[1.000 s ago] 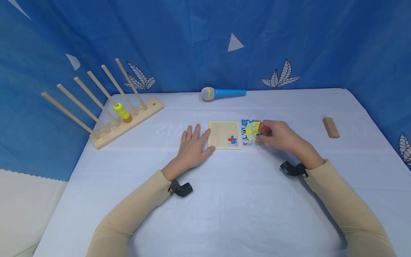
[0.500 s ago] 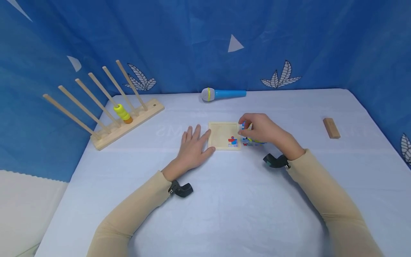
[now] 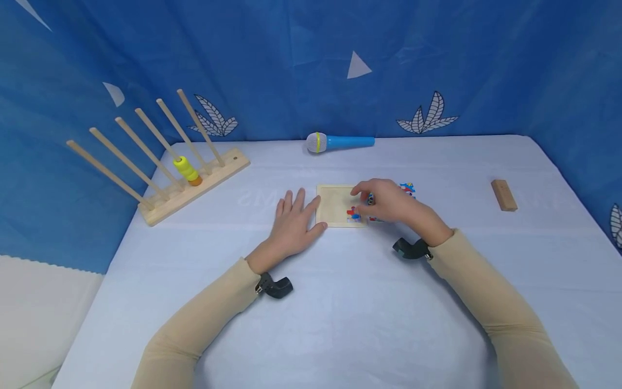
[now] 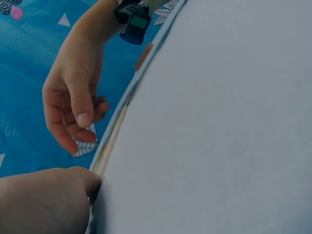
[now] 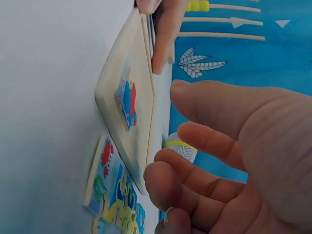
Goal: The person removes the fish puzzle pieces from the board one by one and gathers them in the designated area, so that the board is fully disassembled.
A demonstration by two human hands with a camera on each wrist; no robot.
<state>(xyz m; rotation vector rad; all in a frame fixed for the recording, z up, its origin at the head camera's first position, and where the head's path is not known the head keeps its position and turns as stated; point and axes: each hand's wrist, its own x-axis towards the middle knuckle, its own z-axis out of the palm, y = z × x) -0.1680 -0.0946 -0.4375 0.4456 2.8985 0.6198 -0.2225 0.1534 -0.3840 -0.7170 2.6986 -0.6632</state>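
Observation:
A shallow wooden puzzle tray (image 3: 335, 208) lies mid-table with a red-and-blue jigsaw piece (image 5: 127, 102) in one corner. Flat on the cloth, my left hand (image 3: 290, 229) has its fingers spread, with thumb and index at the tray's left edge. Above the tray's right side is my right hand (image 3: 389, 200), thumb and fingers curved and apart, holding nothing in the right wrist view. Beside the tray, joined jigsaw pieces (image 5: 124, 207) show yellow, blue and a red crab; the right hand hides most of them in the head view.
A wooden peg stand (image 3: 199, 186) with yellow and orange beads on one rod stands at the left. The blue toy microphone (image 3: 347, 142) lies at the back, a small wooden block (image 3: 504, 195) on the right. Blue cloth (image 3: 291, 65) hangs behind the table.
My right hand has moved left, from over the joined jigsaw pieces to above the tray's right side. The left hand stays in place at the tray's edge.

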